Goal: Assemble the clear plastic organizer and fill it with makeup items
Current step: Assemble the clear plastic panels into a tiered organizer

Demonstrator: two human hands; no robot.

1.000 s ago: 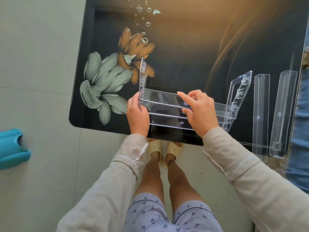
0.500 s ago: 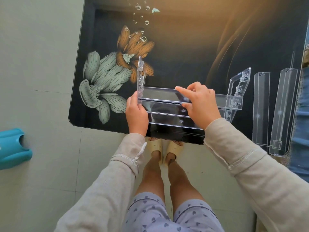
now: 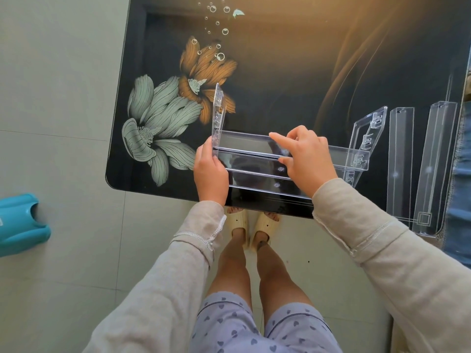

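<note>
The clear plastic organizer (image 3: pixel 251 159) stands partly built near the front edge of the dark flower-print table (image 3: pixel 293 67). It has stepped shelf trays between a left side panel (image 3: pixel 218 110) and a right side panel (image 3: pixel 369 138). My left hand (image 3: pixel 210 174) grips the lower left end, by the left panel. My right hand (image 3: pixel 304 159) holds a shelf tray near the middle, with the index finger stretched along its top edge. Two loose clear shelf trays (image 3: pixel 400 161) (image 3: pixel 433 169) lie to the right. No makeup items are in view.
The table's front edge runs just behind my wrists, with my legs and slippers (image 3: pixel 252 225) below it. A teal plastic object (image 3: pixel 20 222) lies on the tiled floor at left. Blue fabric (image 3: pixel 461 174) borders the table's right edge.
The right side panel has tipped a little more upright and the organizer has shifted slightly. Both hands keep their hold in nearly the same places.
</note>
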